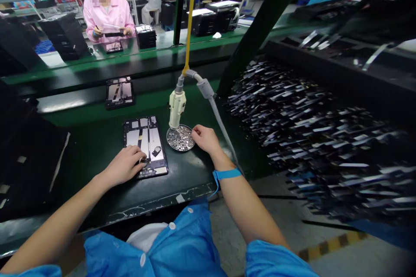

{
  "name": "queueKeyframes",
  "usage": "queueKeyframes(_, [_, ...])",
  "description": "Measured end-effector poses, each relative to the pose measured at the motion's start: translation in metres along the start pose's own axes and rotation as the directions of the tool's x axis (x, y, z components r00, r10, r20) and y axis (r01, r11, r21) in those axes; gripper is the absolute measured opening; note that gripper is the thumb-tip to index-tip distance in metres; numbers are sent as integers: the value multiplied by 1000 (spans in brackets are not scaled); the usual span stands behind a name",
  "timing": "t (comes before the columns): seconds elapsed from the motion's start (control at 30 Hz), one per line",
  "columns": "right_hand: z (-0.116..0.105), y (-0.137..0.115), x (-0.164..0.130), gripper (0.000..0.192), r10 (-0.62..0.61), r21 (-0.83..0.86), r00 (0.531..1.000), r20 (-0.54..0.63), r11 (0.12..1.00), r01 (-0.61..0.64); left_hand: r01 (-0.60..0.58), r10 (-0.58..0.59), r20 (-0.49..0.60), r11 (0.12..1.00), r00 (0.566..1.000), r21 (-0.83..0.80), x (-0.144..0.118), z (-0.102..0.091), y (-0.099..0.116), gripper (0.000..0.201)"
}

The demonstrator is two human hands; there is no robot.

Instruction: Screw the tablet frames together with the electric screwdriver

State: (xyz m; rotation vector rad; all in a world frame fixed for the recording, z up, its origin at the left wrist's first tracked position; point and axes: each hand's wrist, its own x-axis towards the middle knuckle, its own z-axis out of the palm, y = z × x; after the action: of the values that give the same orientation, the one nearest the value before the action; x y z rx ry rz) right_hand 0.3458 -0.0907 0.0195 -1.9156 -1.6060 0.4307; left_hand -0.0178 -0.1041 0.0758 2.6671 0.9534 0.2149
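On the bench (pixel 97 147): two frames (pixel 146 145) (one dish (pixel 180 138)).

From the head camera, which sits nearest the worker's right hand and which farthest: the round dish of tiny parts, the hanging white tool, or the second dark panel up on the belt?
From the right hand:
1. Round dish, touching its fingertips, to the left.
2. Hanging white tool, just above the dish.
3. Second dark panel, farther up-left on the belt.

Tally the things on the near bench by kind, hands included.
Tablet frames: 2 — one under the left hand, one farther back
Screw dish: 1
Hanging screwdriver: 1
Hands: 2 — left hand, right hand
Total: 6
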Motion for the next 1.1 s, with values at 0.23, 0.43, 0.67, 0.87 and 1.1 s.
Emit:
queueKeyframes(0.23, [3,6,1,17,-5,55,1000,-16,998,6,-223,230,-72,971,971,88,0,6,-12,25])
queueKeyframes(0.43, [4,7,3,17,6,73,1000,-20,997,-5,-269,263,58,931,963,247,11,-2,-3,25])
queueKeyframes(0.67, [4,7,2,17,0,96,1000,-27,995,2,-371,417,-53,855,907,363,3,-6,4,18])
queueKeyframes(0.87, [5,8,4,16,-7,101,1000,-20,995,9,-349,434,-180,861,883,369,-32,1,21,15])
queueKeyframes(1.1, [3,5,4,18,6,114,1000,-2,993,-6,-275,337,-275,931,900,241,-35,21,30,20])
